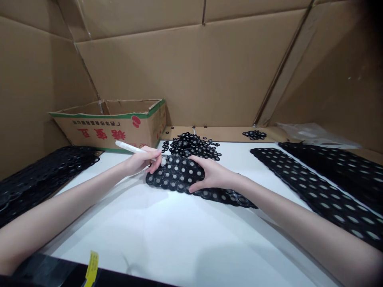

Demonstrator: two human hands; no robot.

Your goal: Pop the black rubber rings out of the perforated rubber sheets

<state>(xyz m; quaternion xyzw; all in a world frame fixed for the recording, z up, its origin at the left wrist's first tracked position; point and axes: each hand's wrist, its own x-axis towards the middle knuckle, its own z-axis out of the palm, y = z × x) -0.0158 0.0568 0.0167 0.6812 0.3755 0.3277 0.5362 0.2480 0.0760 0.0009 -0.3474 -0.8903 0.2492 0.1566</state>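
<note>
A slim white pen-shaped tool (130, 148) is held between the fingers of my left hand (143, 159), its lower end by the top left of a black perforated strip (170, 173). That strip, made of joined round rings, lies on the white tabletop. My right hand (211, 173) wraps thumb and fingers around the strip from the right; part of it is hidden under the hand and forearm. Just beyond both hands rises a heap of loose black rings (191, 144).
At back left stands an open cardboard box (119, 129) with red lettering. More black ring strips lie at right (314, 185) and stacked at left (44, 171). A small ring pile (254, 134) and clear plastic bag (320, 133) are at the back. Cardboard walls (185, 71) enclose the table.
</note>
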